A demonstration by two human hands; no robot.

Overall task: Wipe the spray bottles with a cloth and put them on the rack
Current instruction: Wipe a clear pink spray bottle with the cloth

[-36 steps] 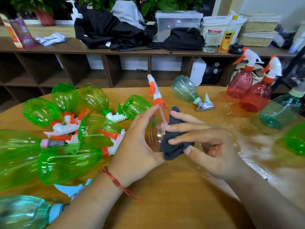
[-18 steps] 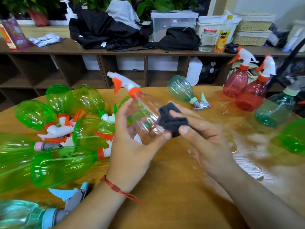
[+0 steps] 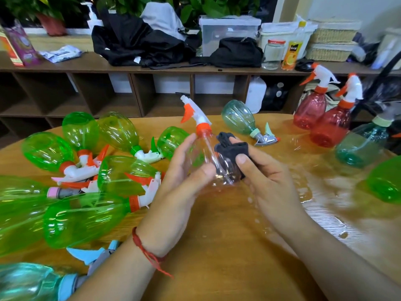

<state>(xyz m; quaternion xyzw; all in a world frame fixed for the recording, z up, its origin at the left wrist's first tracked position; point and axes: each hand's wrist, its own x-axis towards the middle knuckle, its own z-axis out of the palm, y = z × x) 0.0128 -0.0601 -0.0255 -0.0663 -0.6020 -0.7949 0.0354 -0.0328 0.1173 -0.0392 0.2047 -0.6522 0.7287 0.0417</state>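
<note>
My left hand [image 3: 173, 187] grips a clear spray bottle [image 3: 206, 155] with an orange collar and a white trigger head, held above the middle of the wooden table [image 3: 217, 257]. The bottle leans slightly, nozzle up and to the left. My right hand [image 3: 267, 183] holds a dark grey cloth [image 3: 232, 148] pressed against the bottle's right side. Several green spray bottles [image 3: 86, 216] lie on their sides in a heap at the left.
Two red bottles [image 3: 325, 124] and a teal bottle [image 3: 360, 146] stand at the right; another green one [image 3: 386, 181] sits at the right edge. A teal bottle [image 3: 240, 118] lies behind my hands. Water glistens on the table at the right. A brown shelf unit [image 3: 152, 70] with clutter runs behind.
The clear bottle has swung from leaning far left back toward upright. My right hand has shifted the cloth along the bottle's right side.
</note>
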